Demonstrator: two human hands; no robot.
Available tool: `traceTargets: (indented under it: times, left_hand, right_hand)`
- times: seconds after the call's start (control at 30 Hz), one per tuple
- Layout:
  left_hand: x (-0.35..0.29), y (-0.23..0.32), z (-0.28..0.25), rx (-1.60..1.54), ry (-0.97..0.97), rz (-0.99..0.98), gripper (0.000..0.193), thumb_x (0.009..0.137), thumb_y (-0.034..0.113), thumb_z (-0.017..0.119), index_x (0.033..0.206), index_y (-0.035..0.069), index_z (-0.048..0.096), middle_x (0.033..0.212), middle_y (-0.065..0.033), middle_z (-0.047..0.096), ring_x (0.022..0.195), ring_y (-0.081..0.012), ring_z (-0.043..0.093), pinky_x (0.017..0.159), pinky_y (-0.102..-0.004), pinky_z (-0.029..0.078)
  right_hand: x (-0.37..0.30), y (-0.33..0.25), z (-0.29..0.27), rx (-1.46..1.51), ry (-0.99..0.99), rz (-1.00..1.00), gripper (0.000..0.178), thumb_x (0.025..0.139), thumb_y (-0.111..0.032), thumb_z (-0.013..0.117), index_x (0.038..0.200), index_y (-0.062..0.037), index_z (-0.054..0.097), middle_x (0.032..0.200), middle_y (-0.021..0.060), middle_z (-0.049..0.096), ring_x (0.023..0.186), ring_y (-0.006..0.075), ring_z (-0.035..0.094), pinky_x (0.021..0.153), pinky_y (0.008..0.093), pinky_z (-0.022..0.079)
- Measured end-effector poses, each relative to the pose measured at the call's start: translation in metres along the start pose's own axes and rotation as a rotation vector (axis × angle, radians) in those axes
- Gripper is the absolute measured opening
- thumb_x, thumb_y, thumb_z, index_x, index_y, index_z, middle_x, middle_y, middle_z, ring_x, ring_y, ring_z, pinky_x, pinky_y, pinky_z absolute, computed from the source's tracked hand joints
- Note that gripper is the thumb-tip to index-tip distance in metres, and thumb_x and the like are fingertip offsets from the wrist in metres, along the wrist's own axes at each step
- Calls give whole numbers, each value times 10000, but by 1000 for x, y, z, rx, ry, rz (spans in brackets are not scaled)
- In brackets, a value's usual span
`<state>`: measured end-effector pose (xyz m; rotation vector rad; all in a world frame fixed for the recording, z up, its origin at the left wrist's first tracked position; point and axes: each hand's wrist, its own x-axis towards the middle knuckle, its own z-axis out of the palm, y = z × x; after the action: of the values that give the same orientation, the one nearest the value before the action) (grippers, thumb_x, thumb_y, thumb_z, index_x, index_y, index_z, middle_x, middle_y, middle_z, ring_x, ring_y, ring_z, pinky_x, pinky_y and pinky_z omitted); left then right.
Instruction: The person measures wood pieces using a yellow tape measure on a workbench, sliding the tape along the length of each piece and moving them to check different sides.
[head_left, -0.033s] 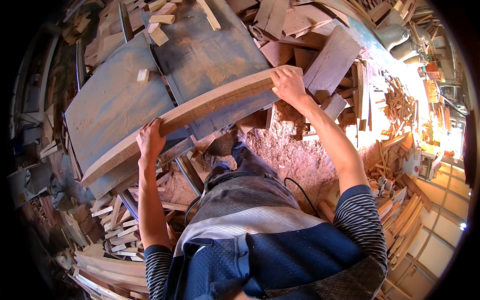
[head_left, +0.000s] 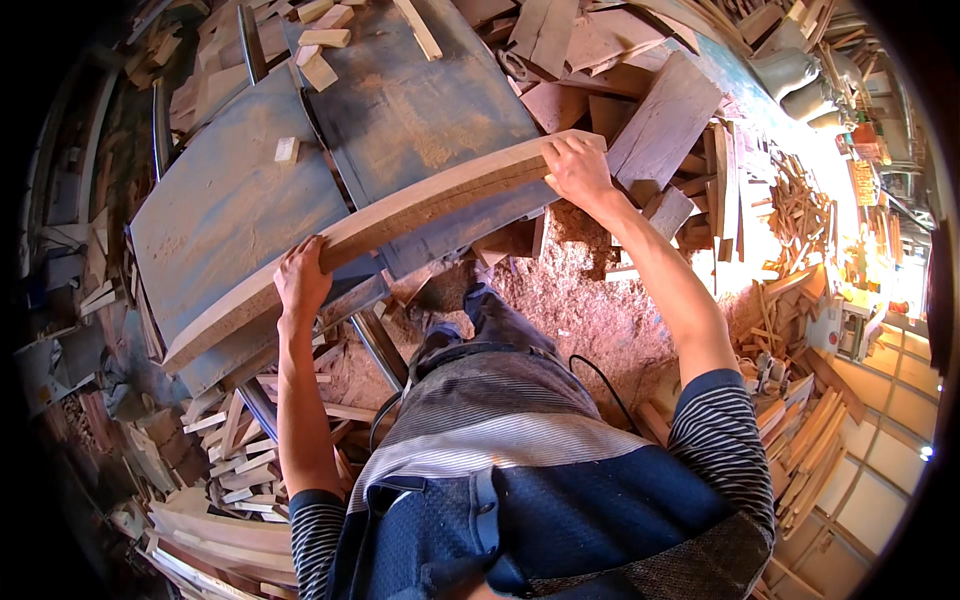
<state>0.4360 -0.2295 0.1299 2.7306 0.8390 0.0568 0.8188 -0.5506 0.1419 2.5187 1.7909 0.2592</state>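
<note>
A long wooden board (head_left: pixel 430 198) lies across the near edge of a flat metal machine table (head_left: pixel 420 110), looking bowed in this wide view. My left hand (head_left: pixel 302 277) is closed round the board left of its middle, with the fingers over the top edge. Close to the board's right end, my right hand (head_left: pixel 578 170) grips it, thumb underneath. A small pale wood block (head_left: pixel 287 150) rests on the left part of the table, beyond the board. Sawdust is spread over the metal surface.
Offcuts (head_left: pixel 322 50) lie on the table's far side. A wide plank (head_left: pixel 663 120) leans on piled scraps at the right. More scrap wood (head_left: pixel 245 460) is heaped at lower left, and shavings cover the floor (head_left: pixel 600 300). A black cable (head_left: pixel 605 385) runs near my right side.
</note>
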Motion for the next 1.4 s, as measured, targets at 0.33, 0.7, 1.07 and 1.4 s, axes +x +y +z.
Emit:
traceTargets:
  times: [0.33,0.7,1.07,1.4]
  left_hand:
    - [1,-2,1,16,-38,-7,459,744,20,739,1194,105,723,1234,-113,726,1148,-337,681,982,-440,548]
    - [19,2,-16,53,-121,-41,426,747,44,689,1164,123,729,1120,-131,751,1080,-350,695,938,-451,548]
    - [9,1,-6,62,-66,-13,362,794,64,680,1150,115,718,1123,-125,747,1088,-348,690,935,-449,549]
    - [1,5,-3,59,-19,5,362,790,33,688,1144,105,710,1171,-100,736,1106,-342,685,939,-446,552]
  right_hand:
    - [6,10,3,2,-17,-83,440,685,-241,875,1021,-31,681,1014,111,725,1000,257,674,896,441,542]
    - [21,16,4,-13,-16,-77,375,661,-243,853,942,-53,694,869,88,724,876,252,678,742,413,538]
    - [4,6,16,33,75,16,375,729,-240,813,1010,-32,677,980,108,717,931,288,706,820,423,573]
    - [-3,0,9,25,40,36,407,740,-218,799,1074,-19,679,1069,124,713,982,283,713,852,418,579]
